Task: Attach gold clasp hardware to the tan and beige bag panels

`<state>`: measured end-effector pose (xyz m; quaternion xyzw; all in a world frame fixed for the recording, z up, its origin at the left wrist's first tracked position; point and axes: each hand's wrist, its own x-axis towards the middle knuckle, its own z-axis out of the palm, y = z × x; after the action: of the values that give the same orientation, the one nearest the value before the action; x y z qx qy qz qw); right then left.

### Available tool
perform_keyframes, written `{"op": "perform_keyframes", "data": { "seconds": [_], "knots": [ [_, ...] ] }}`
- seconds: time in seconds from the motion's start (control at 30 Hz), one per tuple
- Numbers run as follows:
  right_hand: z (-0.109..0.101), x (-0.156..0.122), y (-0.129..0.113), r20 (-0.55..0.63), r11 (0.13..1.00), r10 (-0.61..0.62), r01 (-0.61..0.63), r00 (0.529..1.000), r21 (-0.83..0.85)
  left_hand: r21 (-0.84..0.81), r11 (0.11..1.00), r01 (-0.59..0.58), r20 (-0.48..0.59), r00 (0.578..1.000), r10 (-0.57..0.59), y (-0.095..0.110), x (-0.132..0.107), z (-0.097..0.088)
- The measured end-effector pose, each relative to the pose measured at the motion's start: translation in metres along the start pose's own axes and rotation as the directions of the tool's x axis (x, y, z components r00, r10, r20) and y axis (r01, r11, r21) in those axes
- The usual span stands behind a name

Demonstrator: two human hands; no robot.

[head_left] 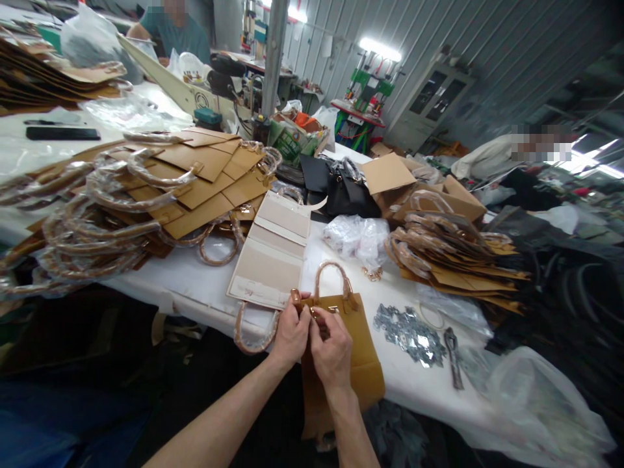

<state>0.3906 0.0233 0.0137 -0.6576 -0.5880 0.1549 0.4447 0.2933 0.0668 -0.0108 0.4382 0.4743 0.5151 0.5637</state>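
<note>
A tan leather bag panel (363, 351) with a wrapped loop handle (333, 276) lies on the white table (195, 286) and hangs over its near edge. My left hand (290, 331) pinches the panel's top edge by the gold metal fitting. My right hand (331, 351) is closed beside it, fingertips pressed on the same fitting. A cream panel (273, 253) with its own handle lies just left of them.
Stacks of tan panels with plastic-wrapped handles (146, 188) cover the left, another stack (453, 253) sits at right. Silver metal parts (409, 331) and pliers (453, 354) lie right of my hands. A black bag (346, 192), cardboard boxes and two other people are behind.
</note>
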Motion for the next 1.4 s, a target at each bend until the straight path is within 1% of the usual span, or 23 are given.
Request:
{"op": "perform_keyframes", "data": {
  "seconds": [0.17,0.3,0.43,0.57,0.7,0.83,0.97,1.07,1.13,1.17,1.23,1.27,1.3,1.33,1.4],
  "knots": [
    [-0.003,0.008,-0.002,0.075,0.999,-0.021,0.023,0.997,-0.029,-0.027,0.999,0.029,-0.044,0.999,-0.031,0.001,-0.001,0.002],
    [-0.005,0.013,-0.004,0.107,0.997,-0.03,0.038,0.994,-0.073,-0.004,1.0,0.018,-0.07,0.997,-0.018,0.002,-0.002,0.003],
    [-0.007,0.014,-0.008,0.138,0.997,-0.014,0.025,0.99,-0.078,-0.058,0.998,0.019,-0.034,0.999,-0.021,0.004,-0.003,0.004],
    [-0.01,0.016,-0.012,0.128,0.995,0.019,-0.006,0.992,-0.097,-0.106,0.993,0.046,0.03,0.999,-0.043,0.008,-0.005,0.002],
    [-0.012,0.022,-0.012,0.141,0.993,0.053,-0.037,0.989,-0.111,-0.053,0.999,-0.002,0.045,0.999,0.004,0.008,-0.006,0.001],
    [-0.009,0.028,-0.01,0.138,0.995,0.055,-0.042,0.989,-0.095,-0.023,1.0,-0.011,0.044,0.999,0.012,0.001,-0.003,0.0],
    [-0.004,0.019,-0.008,0.06,0.999,0.042,-0.04,0.997,-0.028,0.055,0.999,0.001,0.081,0.997,-0.005,-0.01,0.005,-0.002],
    [-0.005,0.012,-0.004,0.052,0.996,0.037,-0.041,0.998,0.075,0.143,0.99,0.002,0.082,0.997,-0.014,-0.014,0.011,-0.004],
    [-0.014,0.015,0.004,0.049,0.988,0.049,-0.055,0.998,0.144,0.163,0.986,0.019,0.061,0.998,-0.03,-0.014,0.012,-0.003],
    [-0.022,0.02,0.011,0.028,0.984,0.064,-0.068,0.998,0.166,0.161,0.987,0.023,0.054,0.998,-0.032,-0.013,0.012,-0.002],
    [-0.041,0.038,0.032,-0.075,0.977,0.133,-0.118,0.988,0.178,0.149,0.989,0.015,0.049,0.999,-0.022,-0.012,0.01,0.001],
    [-0.051,0.049,0.045,-0.135,0.973,0.18,-0.157,0.974,0.168,0.146,0.989,0.005,0.05,0.999,-0.013,-0.011,0.009,0.002],
    [-0.06,0.063,0.059,-0.195,0.968,0.233,-0.207,0.953,0.145,0.148,0.989,-0.006,0.055,0.999,-0.002,-0.011,0.008,0.003],
    [-0.069,0.076,0.074,-0.228,0.961,0.274,-0.256,0.934,0.104,0.152,0.988,-0.017,0.061,0.998,0.008,-0.01,0.008,0.005],
    [-0.082,0.102,0.101,-0.225,0.946,0.306,-0.321,0.925,-0.033,0.158,0.987,-0.041,0.08,0.996,0.028,-0.009,0.007,0.006]
  ]
}}
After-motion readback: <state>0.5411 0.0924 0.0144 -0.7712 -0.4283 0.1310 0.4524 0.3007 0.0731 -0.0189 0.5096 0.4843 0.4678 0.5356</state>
